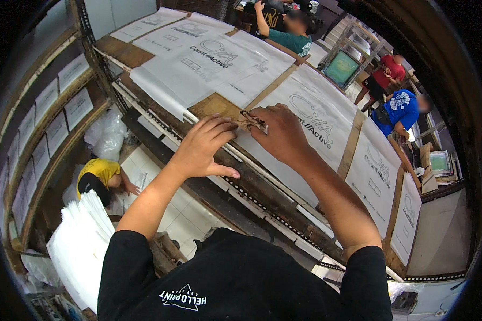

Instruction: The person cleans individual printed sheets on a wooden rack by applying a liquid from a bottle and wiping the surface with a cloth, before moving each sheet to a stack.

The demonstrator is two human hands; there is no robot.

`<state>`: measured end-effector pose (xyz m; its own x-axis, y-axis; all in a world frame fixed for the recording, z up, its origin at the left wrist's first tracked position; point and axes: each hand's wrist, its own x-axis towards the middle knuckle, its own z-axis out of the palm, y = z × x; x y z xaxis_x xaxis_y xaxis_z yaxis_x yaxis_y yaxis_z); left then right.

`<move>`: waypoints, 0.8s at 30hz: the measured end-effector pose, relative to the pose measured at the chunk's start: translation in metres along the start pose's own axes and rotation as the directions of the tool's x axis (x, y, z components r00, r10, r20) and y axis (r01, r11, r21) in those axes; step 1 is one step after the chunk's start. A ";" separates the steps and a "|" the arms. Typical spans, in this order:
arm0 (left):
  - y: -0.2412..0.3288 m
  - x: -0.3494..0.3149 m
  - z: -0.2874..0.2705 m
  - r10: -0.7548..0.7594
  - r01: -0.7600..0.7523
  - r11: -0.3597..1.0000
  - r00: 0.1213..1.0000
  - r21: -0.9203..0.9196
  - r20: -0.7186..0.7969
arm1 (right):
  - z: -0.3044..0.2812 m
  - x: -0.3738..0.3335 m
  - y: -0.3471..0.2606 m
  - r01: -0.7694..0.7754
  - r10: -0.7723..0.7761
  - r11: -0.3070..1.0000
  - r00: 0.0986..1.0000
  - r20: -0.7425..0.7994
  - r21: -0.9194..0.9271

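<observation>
Seen from above, a person in a black T-shirt leans over a long brown table (218,105) that slants from the upper left of the frame to the lower right. At the centre, the right hand (284,131) is closed around a crumpled brown wad (247,121) — perhaps cloth; its material is hard to tell — just above the near edge of the table. Beside it, slightly left of centre, the left hand (202,145) is spread, fingers stretched toward the wad and thumb apart; whether its fingertips touch the wad cannot be told.

White sheets (318,115) with grey and black lettering lie in a row along the table, with brown strips between them. At the left of the frame, a curved shelf unit (59,155) holds two visible rows of pale printed sheets. Next to it sit clear plastic bags (106,134) — their contents cannot be made out. A thick stack of white paper (83,241) fills the lower left, near a crouching person in yellow (106,172). At the upper right, a metal rack holds a green panel (341,68), and three more people are around that area, in green, red and blue shirts.
</observation>
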<state>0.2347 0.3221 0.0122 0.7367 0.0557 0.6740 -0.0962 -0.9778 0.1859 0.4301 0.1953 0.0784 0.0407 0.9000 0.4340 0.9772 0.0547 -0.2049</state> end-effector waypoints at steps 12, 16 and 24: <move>-0.016 -0.008 0.031 0.065 -0.059 0.996 0.992 0.063 -0.107 | -0.002 0.017 0.010 0.076 -0.075 0.997 0.975 0.209 0.002; -0.018 -0.008 0.034 0.070 -0.060 0.994 0.991 0.088 -0.114 | -0.014 0.010 0.008 0.047 -0.035 0.998 0.954 0.297 -0.035; -0.020 -0.009 0.043 0.080 -0.065 0.993 0.983 0.094 -0.163 | -0.037 -0.014 0.012 0.026 0.020 0.994 0.919 0.394 -0.110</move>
<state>0.2587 0.3322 -0.0278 0.6075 0.0099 0.7942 -0.0806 -0.9940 0.0740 0.4484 0.1674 0.1023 -0.0252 0.9985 0.0496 0.9950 0.0299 -0.0956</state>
